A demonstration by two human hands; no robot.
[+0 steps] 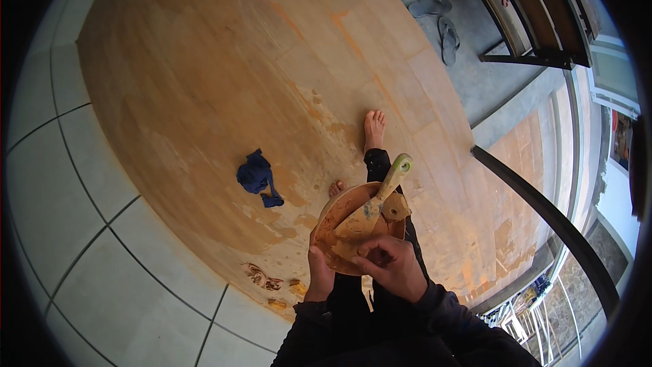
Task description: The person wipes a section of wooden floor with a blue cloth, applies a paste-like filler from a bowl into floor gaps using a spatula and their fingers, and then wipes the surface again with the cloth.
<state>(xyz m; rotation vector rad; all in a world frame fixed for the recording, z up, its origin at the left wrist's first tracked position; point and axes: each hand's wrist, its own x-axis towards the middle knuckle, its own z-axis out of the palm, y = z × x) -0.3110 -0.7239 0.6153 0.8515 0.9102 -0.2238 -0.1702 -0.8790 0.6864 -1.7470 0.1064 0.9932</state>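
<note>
I'm holding a round bowl (343, 202), inside smeared with orange-brown paste (327, 236). Scraper (373, 206) leans in it — blade coated, pale green handle poking past the far rim. Tan block (396, 204) with dark spot — right rim, beside the blade.

A cloth (255, 172) is lying ahead and left of the fingers (390, 246); sandals (449, 42) are resting farther ahead, to their right.
</note>
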